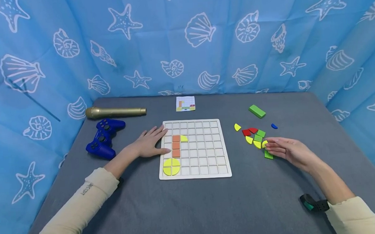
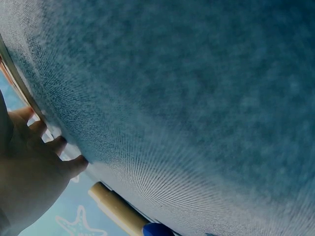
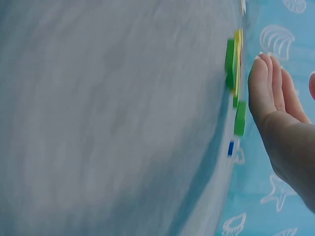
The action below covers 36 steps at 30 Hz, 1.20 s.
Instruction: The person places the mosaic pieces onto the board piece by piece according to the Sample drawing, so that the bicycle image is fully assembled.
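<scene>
A white grid board lies mid-table. Along its left side are three orange squares, a yellow quarter-round tile and a disc of yellow quarter-rounds at the lower left. My left hand rests with spread fingers on the board's left edge. Over the loose tiles at the right hovers my right hand, its fingers fairly straight and thumb apart in the right wrist view. Close to its fingertips are a yellow quarter-round and a green square, partly covered by the hand.
Red tiles, a green block and a small blue piece lie farther back right. A pattern card sits behind the board. At the left are a gold microphone and a blue game controller.
</scene>
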Tool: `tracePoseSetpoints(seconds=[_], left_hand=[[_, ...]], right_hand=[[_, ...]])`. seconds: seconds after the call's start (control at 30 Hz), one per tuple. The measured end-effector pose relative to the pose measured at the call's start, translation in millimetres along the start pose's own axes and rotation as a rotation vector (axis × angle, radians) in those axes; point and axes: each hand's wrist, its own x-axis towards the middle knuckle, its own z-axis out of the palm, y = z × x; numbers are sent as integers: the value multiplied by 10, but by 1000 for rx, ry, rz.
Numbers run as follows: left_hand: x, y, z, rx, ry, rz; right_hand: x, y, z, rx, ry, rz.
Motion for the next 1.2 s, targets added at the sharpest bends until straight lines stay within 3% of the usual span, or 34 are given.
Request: tracePoseSetpoints(seconds=[0.23, 0.5, 0.7, 0.83, 1.03, 1.2], left_hand=[[4, 12, -18, 5, -1, -6], [17, -2, 12, 7, 12, -14], [18, -1, 15, 8, 2, -17], [27, -1, 14, 11, -2, -18], [22, 11, 0, 12, -8, -22], [8, 29, -8, 15, -8, -24]], right_hand=[[-57, -14, -175, -55, 127, 21], [20, 49, -128, -408, 176, 43], [-2, 57, -41, -473, 139, -1], [-25, 86, -6, -595, 117, -38], [-19, 151, 4, -690, 29, -150], [-6, 171, 21, -786, 6, -217]])
